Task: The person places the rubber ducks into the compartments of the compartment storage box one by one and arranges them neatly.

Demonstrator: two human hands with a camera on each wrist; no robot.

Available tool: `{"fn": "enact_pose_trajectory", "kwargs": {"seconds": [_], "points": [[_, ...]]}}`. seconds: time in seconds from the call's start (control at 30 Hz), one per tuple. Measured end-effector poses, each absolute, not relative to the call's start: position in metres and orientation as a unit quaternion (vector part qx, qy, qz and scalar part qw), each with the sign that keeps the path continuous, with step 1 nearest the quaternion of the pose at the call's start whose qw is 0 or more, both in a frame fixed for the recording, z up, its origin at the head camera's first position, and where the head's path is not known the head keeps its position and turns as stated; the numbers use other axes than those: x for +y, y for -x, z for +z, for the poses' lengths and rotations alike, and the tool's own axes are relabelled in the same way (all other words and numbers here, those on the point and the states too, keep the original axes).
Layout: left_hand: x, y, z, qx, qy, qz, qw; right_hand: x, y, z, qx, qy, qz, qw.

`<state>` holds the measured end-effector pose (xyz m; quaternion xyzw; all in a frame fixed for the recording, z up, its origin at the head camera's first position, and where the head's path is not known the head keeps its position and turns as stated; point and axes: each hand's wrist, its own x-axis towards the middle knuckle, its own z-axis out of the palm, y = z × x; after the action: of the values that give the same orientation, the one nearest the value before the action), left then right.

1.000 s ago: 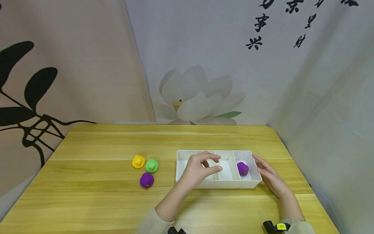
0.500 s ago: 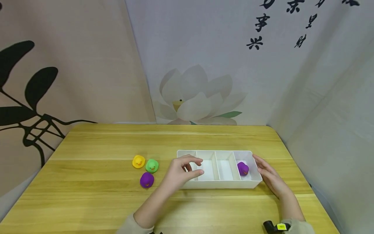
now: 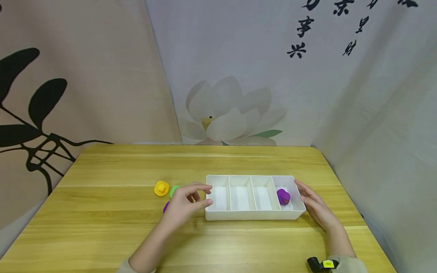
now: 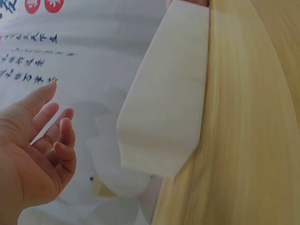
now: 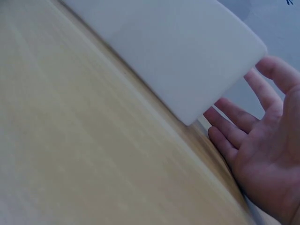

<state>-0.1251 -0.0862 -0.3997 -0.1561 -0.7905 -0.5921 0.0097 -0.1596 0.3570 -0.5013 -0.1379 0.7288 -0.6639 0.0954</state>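
Note:
A white box [image 3: 252, 215] with several compartments stands on the wooden table. Inside its rightmost compartment lies a purple toy duck [image 3: 283, 196]. My right hand [image 3: 317, 207] rests against the box's right end, its fingers lightly bent along the wall. Near the left end of the box hovers my left hand [image 3: 186, 203], thumb and fingers apart and nothing between them; the left wrist view shows the same hand [image 4: 40, 150] with an empty palm. A yellow toy duck [image 3: 161, 188] sits left of it. The hand partly covers a green toy duck [image 3: 174, 190] and another purple one [image 3: 165, 207].
The wooden table [image 3: 102, 212] reaches back to a printed curtain [image 3: 235, 57]. Another curtain borders the table's right side. A black wrist strap [image 3: 315, 264] with a yellow label sits at my right sleeve.
My left hand has moved left from above the box's middle to beyond its left end, now in front of the green and purple ducks. The right hand and box have stayed put.

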Motion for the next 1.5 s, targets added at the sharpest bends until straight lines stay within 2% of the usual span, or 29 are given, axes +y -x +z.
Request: {"fn": "enact_pose_trajectory", "kwargs": {"seconds": [0.1,0.27,0.43,0.73,1.0,1.5], "points": [[-0.096,0.120,-0.393,-0.794,0.158,-0.586,0.021,0.357,0.160,-0.501,0.728,0.139,-0.664,0.095],[-0.116,0.126,-0.412,-0.797,0.168,-0.579,0.040,0.358,0.159,-0.501,0.729,0.136,-0.664,0.095],[-0.132,0.123,-0.413,-0.806,0.156,-0.570,0.045,0.357,0.159,-0.500,0.730,0.136,-0.662,0.096],[-0.166,0.121,-0.432,-0.823,0.129,-0.553,0.023,0.357,0.160,-0.500,0.727,0.140,-0.665,0.096],[-0.189,0.119,-0.447,-0.831,0.140,-0.538,0.009,0.357,0.160,-0.500,0.730,0.138,-0.663,0.095],[-0.200,0.123,-0.477,-0.832,0.136,-0.537,-0.019,0.357,0.158,-0.499,0.737,0.131,-0.656,0.097]]}}
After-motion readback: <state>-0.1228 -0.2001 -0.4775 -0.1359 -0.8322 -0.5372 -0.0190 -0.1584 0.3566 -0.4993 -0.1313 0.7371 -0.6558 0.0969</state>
